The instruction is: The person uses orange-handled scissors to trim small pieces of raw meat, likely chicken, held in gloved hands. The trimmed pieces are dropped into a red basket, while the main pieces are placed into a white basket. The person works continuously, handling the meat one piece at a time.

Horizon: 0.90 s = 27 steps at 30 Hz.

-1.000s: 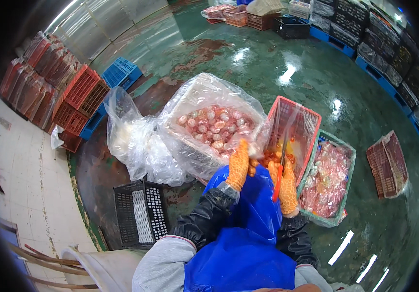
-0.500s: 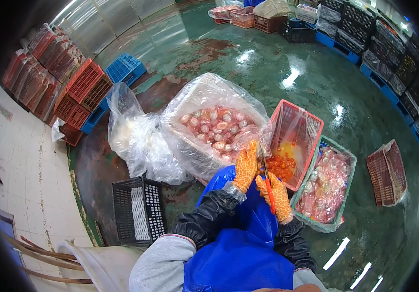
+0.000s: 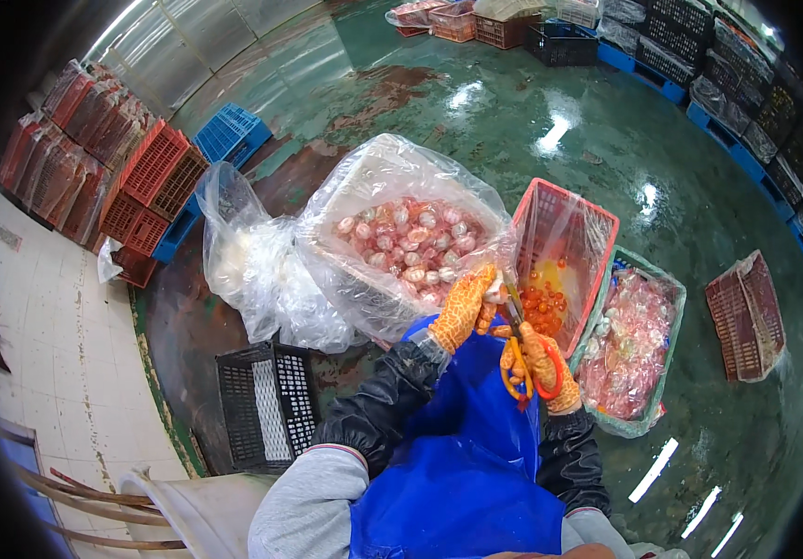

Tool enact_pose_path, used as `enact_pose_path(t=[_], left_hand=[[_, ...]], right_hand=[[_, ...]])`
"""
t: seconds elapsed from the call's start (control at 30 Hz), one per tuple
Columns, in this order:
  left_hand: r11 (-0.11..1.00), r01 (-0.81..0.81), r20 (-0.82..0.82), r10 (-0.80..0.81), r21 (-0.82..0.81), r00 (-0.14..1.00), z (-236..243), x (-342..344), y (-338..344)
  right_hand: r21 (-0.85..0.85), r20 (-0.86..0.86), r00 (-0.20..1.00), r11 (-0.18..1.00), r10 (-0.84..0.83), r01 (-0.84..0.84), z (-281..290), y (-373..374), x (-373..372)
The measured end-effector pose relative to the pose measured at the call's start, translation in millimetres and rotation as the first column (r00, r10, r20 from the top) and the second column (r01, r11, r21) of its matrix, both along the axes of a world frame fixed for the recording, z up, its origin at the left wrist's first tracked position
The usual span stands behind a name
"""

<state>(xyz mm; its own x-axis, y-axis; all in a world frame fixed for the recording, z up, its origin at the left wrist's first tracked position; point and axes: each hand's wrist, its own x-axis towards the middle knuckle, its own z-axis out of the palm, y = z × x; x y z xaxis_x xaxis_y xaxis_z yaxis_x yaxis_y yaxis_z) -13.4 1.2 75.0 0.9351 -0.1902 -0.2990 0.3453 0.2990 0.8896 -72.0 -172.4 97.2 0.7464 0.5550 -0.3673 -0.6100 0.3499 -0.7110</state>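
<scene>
Scissors [image 3: 516, 321] in my right hand [image 3: 541, 359]: handles closer together moment ago, now parted. Left hand [image 3: 462, 309] pinches pale piece [image 3: 495, 287] near blades, just left of red crate [image 3: 564, 225] holding orange balls [image 3: 546, 312]. Seems cut-ready.

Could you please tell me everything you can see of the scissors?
The scissors have slim, dark metallic-looking blades and looped handles, one red, one orange-yellow, apparently plastic. The loops are spread apart, so they look open, though the blade gap is unclear. The gloved right hand grips the handles; the blades point away from the person, slightly leftward, beside the left hand, near the red crate. Whether the tips touch the whitish piece held there is unclear.
</scene>
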Motion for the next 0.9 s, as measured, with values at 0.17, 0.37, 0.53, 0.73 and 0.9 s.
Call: enact_pose_path(t=[0.17,0.37,0.53,0.73,0.9], left_hand=[[0.949,-0.311,-0.053,0.314,0.055,0.948,-19,13,-21],[0.492,-0.214,0.246,0.0,0.844,0.969,-2,24,-17],[0.605,-0.023,0.086,-0.075,0.796,0.994,6,29,-17],[0.814,0.113,-0.101,-0.067,0.57,0.993,-21,31,6],[0.79,-0.011,0.043,-0.02,0.613,0.999,-70,33,73]], right_hand=[[0.134,-0.15,0.989,0.99,-0.019,0.039,-29,6,15],[-0.038,-0.15,0.988,0.999,-0.029,0.023,-7,14,35],[-0.23,-0.034,0.996,0.97,0.078,-0.083,-39,1,49],[-0.45,0.042,0.997,0.89,-0.062,0.074,-19,-8,38],[0.104,-0.091,0.844,0.838,-0.528,0.535,-79,-64,3]])
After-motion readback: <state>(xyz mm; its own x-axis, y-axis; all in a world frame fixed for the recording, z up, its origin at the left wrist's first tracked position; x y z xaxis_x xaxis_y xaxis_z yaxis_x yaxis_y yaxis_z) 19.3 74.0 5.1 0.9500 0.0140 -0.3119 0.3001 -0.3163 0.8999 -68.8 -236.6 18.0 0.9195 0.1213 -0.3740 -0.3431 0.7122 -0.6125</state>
